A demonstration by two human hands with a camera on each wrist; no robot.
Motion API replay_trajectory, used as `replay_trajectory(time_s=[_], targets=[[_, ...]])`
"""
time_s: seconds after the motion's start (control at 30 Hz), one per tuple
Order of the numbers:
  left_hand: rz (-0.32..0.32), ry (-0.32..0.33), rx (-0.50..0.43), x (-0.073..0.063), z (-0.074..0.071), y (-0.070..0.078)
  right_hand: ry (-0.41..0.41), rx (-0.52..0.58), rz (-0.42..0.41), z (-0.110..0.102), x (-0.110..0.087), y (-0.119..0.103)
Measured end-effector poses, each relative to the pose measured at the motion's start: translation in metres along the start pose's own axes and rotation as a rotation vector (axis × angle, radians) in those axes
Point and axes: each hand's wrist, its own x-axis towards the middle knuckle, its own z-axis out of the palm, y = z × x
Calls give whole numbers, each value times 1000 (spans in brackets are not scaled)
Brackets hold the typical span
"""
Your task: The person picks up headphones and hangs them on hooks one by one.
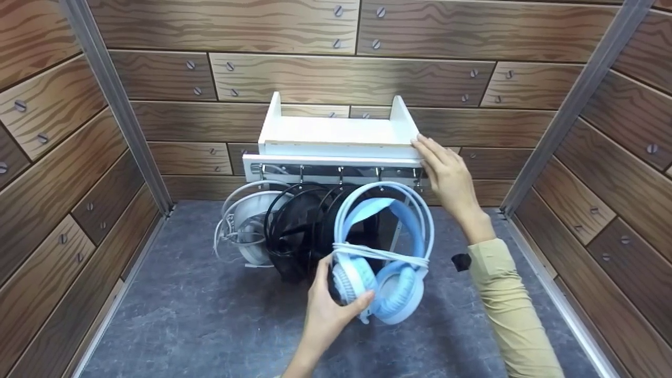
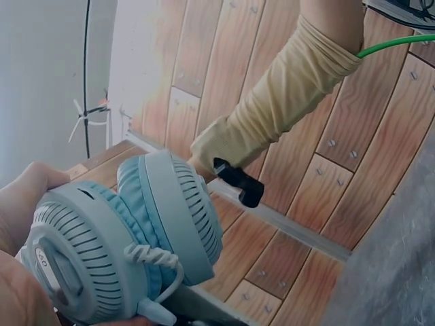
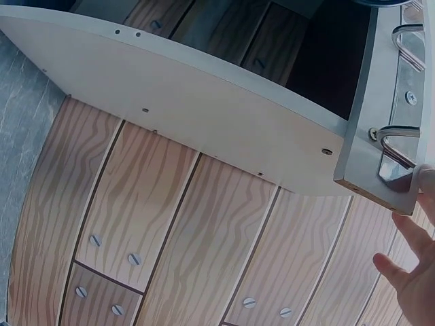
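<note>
My left hand (image 1: pixel 328 312) holds light blue and white headphones (image 1: pixel 404 294) by one ear cup, thumb on the near side. A white cord is wound across them below the headband. Close up, the left wrist view shows the slotted ear cups (image 2: pixel 88 258) and a coiled cable end. The headband lies in front of the hooks; whether it hangs on one I cannot tell. My right hand (image 1: pixel 449 178) rests with its extended fingers on the right end of a white rack (image 1: pixel 336 128). In the right wrist view its fingers (image 3: pixel 404 234) touch the hook rail's end.
Metal hooks (image 1: pixel 341 173) line the rack's front rail. Black headphones (image 1: pixel 294 236) and a grey-white pair (image 1: pixel 254 226) with a loose cord hang at the left and middle. Wood-patterned walls (image 1: pixel 619 173) enclose the grey floor (image 1: pixel 210 325) on three sides.
</note>
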Motion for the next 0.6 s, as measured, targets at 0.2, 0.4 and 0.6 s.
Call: replay_trajectory(time_s=[0.2,0.4,0.6], targets=[[-8,14,19,5,21,1,-11,5,-2,-1,-1,2],[34,67,31,8,44,-3,-38,18,9,-4,-1,1],[116,111,56,10,60,-13,-61,31,14,-7,0,0]])
